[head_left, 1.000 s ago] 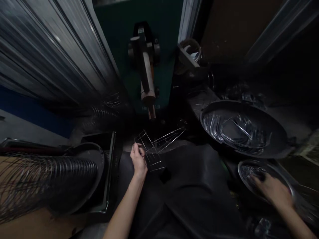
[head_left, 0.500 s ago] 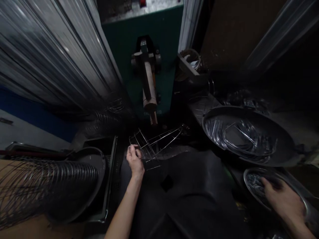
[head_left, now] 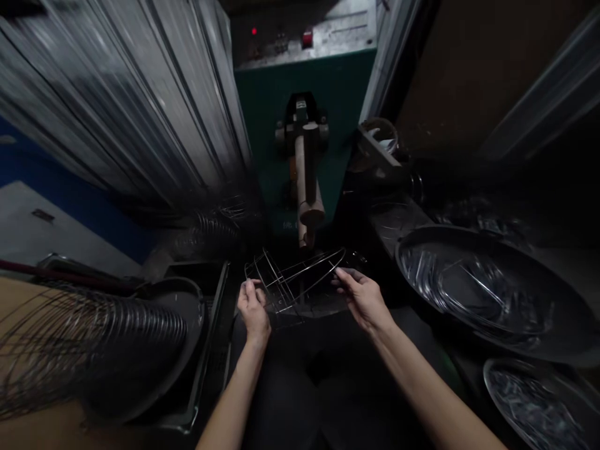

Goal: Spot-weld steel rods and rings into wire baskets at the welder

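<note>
A wire frame [head_left: 281,284] of thin bent rods is held up in front of the machine, over a dark apron on my lap. My left hand [head_left: 254,309] pinches its left end between thumb and fingers. At the frame's narrow right end, my right hand [head_left: 363,297] has thumb and forefinger pressed together close against the wire. Whatever small piece those fingertips hold is too small to make out. Just above the frame stand the machine's thick rod-shaped electrodes [head_left: 312,212], which do not touch it.
The green machine [head_left: 262,94] has a panel with a red light. Left, a stack of wire rings [head_left: 140,325] lies in a round basin [head_left: 197,306]. Right are a large pan [head_left: 576,325] of bent wires and a smaller bowl [head_left: 490,375] of small metal pieces.
My right hand has left the small bowl of metal pieces and come to the wire frame's right end. My left hand still holds the frame. The view has shifted.
</note>
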Demonstrator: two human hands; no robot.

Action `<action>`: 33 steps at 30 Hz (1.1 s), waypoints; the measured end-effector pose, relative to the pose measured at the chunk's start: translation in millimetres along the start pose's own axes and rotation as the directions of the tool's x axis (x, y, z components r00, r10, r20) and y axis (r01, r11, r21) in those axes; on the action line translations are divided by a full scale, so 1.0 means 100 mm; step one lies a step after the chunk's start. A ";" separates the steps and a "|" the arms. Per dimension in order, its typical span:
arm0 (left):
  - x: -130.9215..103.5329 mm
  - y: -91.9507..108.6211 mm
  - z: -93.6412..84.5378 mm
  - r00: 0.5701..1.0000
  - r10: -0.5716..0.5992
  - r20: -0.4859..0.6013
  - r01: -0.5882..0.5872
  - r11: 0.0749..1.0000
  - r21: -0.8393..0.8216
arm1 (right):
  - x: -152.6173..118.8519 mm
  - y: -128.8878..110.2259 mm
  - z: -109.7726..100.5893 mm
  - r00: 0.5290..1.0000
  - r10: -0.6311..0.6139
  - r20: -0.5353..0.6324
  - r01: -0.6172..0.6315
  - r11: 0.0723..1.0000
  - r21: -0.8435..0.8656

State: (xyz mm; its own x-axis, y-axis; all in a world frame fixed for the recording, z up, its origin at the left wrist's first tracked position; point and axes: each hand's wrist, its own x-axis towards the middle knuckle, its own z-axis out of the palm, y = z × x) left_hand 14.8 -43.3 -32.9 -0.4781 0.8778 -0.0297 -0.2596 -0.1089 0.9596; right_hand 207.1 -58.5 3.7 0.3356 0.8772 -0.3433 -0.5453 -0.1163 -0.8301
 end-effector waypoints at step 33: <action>0.46 0.05 -0.09 0.990 -0.132 0.051 0.133 0.991 -0.018 | 0.06 -0.09 0.53 0.985 0.169 -0.030 -0.165 0.981 0.100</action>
State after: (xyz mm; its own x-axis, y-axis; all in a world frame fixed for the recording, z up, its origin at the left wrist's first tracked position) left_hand -15.9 -7.1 -32.3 -0.3958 0.9073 -0.1420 -0.3365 0.0006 0.9417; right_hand 173.5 -27.2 32.2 0.2614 0.8307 -0.4915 -0.6673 -0.2124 -0.7139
